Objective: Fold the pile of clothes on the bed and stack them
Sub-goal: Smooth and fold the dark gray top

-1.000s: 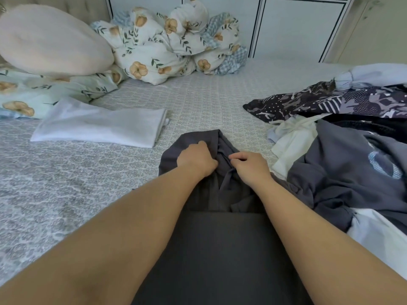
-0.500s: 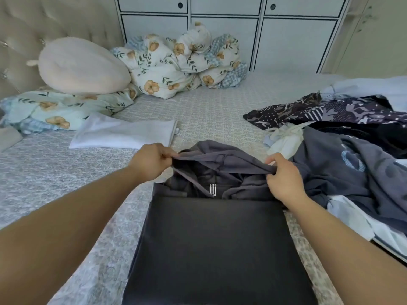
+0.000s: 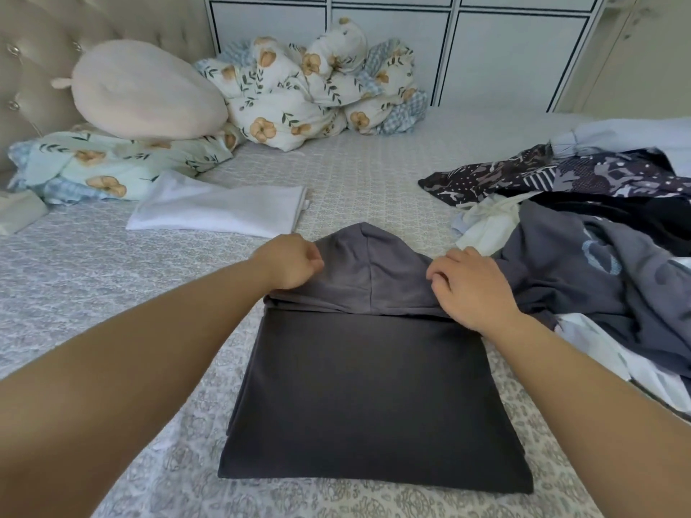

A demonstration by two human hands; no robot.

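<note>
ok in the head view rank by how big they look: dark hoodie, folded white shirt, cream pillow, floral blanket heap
1. dark hoodie, though it lies nearest the camera
2. floral blanket heap and cream pillow, too alike to rank
3. folded white shirt

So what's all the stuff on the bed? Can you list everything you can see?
dark grey hoodie: one, dark grey, middle of the bed, body folded, hood at the far end
white folded garment: one, white, left of the hoodie, further away
unfolded clothes pile: one heap, grey, navy patterned, white, on the right
floral duvet: one, white with orange flowers, bunched at the far side
floral pillow: one, pale green, far left
plush cushion: one, cream, on the pillow
bed: one, grey patterned cover
wardrobe: one, white, behind the bed
left hand: grip on hood's left edge
right hand: grip on hood's right edge
</note>
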